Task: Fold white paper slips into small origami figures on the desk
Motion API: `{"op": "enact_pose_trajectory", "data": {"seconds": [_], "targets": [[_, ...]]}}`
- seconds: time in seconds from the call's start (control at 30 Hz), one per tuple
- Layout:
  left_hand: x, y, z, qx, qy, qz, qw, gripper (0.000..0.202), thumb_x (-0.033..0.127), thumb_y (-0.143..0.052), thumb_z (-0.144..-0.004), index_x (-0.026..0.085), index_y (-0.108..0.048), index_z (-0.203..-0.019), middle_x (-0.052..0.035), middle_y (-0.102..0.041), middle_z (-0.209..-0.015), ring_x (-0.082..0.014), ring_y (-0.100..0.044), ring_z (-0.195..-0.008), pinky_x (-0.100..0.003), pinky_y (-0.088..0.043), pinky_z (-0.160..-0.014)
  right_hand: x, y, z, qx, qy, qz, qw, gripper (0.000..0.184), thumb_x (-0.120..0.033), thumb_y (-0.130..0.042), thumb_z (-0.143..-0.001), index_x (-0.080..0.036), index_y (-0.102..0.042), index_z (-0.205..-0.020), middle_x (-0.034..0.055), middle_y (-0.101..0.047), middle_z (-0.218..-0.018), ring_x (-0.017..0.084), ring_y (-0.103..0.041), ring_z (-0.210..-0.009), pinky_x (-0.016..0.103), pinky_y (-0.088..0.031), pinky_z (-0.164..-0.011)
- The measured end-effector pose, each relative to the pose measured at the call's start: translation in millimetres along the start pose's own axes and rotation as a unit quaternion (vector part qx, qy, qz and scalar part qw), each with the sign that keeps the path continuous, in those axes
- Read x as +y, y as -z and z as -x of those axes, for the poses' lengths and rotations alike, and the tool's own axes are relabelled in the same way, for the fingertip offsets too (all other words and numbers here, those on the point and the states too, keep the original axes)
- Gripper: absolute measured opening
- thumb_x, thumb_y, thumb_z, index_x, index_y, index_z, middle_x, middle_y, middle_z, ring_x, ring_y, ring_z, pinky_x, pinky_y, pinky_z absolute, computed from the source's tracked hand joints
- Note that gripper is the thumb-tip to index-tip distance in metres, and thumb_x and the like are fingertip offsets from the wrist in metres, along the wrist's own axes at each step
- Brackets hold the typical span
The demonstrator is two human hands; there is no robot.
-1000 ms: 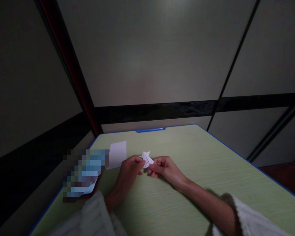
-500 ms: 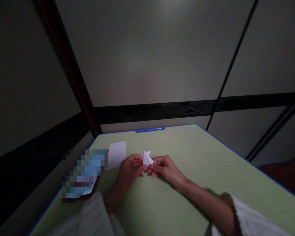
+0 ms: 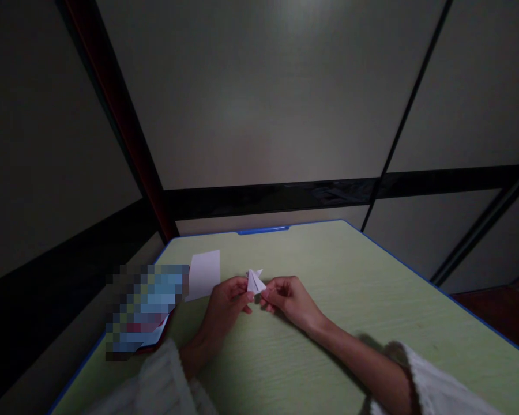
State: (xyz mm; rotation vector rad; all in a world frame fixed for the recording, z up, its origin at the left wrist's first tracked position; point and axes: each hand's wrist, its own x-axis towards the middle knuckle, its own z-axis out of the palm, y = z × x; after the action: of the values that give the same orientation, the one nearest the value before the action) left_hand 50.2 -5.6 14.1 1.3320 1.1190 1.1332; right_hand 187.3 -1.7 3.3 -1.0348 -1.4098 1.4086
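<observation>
A small piece of folded white paper [image 3: 255, 282], creased into pointed flaps, is held above the middle of the table. My left hand [image 3: 231, 300] pinches its lower left corner between thumb and fingers. On the other side, my right hand [image 3: 288, 297] grips the lower right corner with thumb and fingertips. Two points of the paper stick up at the far end. My fingers hide its lower corners.
A white sheet of paper [image 3: 204, 274] lies on the pale green table [image 3: 350, 300], left of my hands. Beside it, nearer me, is a blurred-out flat object [image 3: 149, 311] with a dark red edge. A blue handle [image 3: 263, 230] marks the far edge, before panelled doors [image 3: 263, 115].
The folded paper has shifted slightly left in the view and its front flap looks narrower and turned. Both hands still hold it, the fingers moved only a little.
</observation>
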Motion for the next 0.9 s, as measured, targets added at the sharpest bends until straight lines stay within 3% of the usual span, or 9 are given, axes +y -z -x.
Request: {"op": "enact_pose_trajectory", "data": {"seconds": [0.3, 0.37, 0.4, 0.57, 0.67, 0.77, 0.9], "targets": [[-6.8, 4.2, -3.3, 0.068, 0.017, -0.010, 0.997, 0.009, 0.017, -0.059, -0.052, 0.014, -0.052, -0.056, 0.0049, -0.053, -0.047, -0.0085, -0.050, -0.044, -0.017, -0.040, -0.037, 0.0, 10.0, -3.1, 0.045, 0.046, 0.175, 0.982, 0.024, -0.030, -0.049, -0.067, -0.011, -0.057, -0.055, -0.0013, -0.050, -0.045, 0.005, -0.038, -0.040, 0.017, -0.027, -0.040], [-7.1, 4.9, -3.2, 0.064, 0.017, -0.012, 0.998, 0.009, 0.017, -0.059, -0.052, 0.014, -0.052, -0.056, 0.0050, -0.052, -0.046, -0.0081, -0.049, -0.044, -0.017, -0.040, -0.036, -2.3, 21.9, -6.1, 0.076, 0.034, 0.280, 0.956, 0.024, -0.030, -0.047, -0.069, -0.011, -0.058, -0.058, -0.0006, -0.053, -0.051, 0.007, -0.043, -0.045, 0.017, -0.030, -0.044], [-7.1, 5.0, -3.0, 0.060, 0.016, -0.015, 0.998, 0.009, 0.017, -0.059, -0.052, 0.014, -0.052, -0.056, 0.0050, -0.052, -0.046, -0.0079, -0.048, -0.043, -0.017, -0.040, -0.036, -3.5, 30.1, -7.9, 0.102, 0.015, 0.355, 0.929, 0.023, -0.031, -0.046, -0.070, -0.013, -0.058, -0.060, -0.0008, -0.055, -0.053, 0.008, -0.046, -0.048, 0.018, -0.031, -0.046], [-6.3, 4.1, -1.8, 0.051, 0.013, -0.034, 0.998, 0.007, 0.017, -0.058, -0.052, 0.014, -0.053, -0.055, 0.0046, -0.052, -0.046, -0.0082, -0.049, -0.044, -0.017, -0.040, -0.037, -7.6, 76.8, -14.7, 0.208, -0.054, 0.451, 0.866, 0.020, -0.030, -0.049, -0.067, -0.015, -0.061, -0.063, 0.0051, -0.060, -0.061, 0.018, -0.053, -0.062, 0.026, -0.030, -0.053], [-5.7, 3.5, -1.8, 0.048, 0.022, -0.033, 0.998, 0.007, 0.018, -0.058, -0.051, 0.015, -0.053, -0.054, 0.0047, -0.052, -0.046, -0.0085, -0.049, -0.044, -0.017, -0.039, -0.036, -8.8, 94.5, -14.4, 0.246, -0.077, 0.487, 0.835, 0.021, -0.034, -0.048, -0.068, -0.017, -0.061, -0.064, 0.0065, -0.062, -0.067, 0.020, -0.054, -0.068, 0.027, -0.028, -0.055], [-5.4, 3.4, -1.7, 0.043, 0.022, -0.031, 0.998, 0.007, 0.017, -0.058, -0.050, 0.015, -0.053, -0.054, 0.0047, -0.052, -0.045, -0.0089, -0.049, -0.044, -0.017, -0.039, -0.036, -10.9, 99.0, -10.7, 0.257, -0.074, 0.520, 0.811, 0.019, -0.033, -0.050, -0.067, -0.016, -0.058, -0.064, 0.0069, -0.061, -0.068, 0.020, -0.053, -0.068, 0.027, -0.028, -0.055], [-6.1, 3.7, -1.7, 0.035, 0.017, -0.028, 0.999, 0.006, 0.017, -0.057, -0.051, 0.014, -0.053, -0.054, 0.0044, -0.052, -0.046, -0.0086, -0.048, -0.044, -0.017, -0.039, -0.036, -14.4, 85.8, -3.1, 0.239, -0.031, 0.564, 0.790, 0.009, -0.023, -0.051, -0.066, -0.016, -0.055, -0.066, 0.0073, -0.060, -0.072, 0.019, -0.052, -0.069, 0.026, -0.028, -0.056]]}}
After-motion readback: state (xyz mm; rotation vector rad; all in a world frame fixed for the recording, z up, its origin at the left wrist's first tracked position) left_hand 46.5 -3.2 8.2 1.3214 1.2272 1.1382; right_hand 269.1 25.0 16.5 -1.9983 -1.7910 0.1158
